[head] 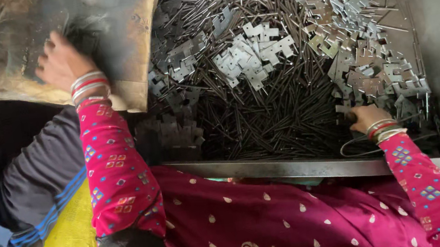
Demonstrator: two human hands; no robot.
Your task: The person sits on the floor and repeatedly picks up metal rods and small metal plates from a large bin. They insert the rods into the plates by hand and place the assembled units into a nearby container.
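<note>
Brackets: my right hand [365, 117] curled, grip unclear, on flat notched grey metal brackets [372, 72] beside thin dark steel pins [270, 117]; left hand [61, 62] flat on worn brown board [78, 34].

Soft, even daylight is falling from the upper part of the frame, brightening the metal plates [354, 21] at upper right. Deep shadow is pooling at centre, under the worn board [104, 20] at upper left. Straight lines are bowing slightly near the edges, and fine detail is smearing throughout.
</note>
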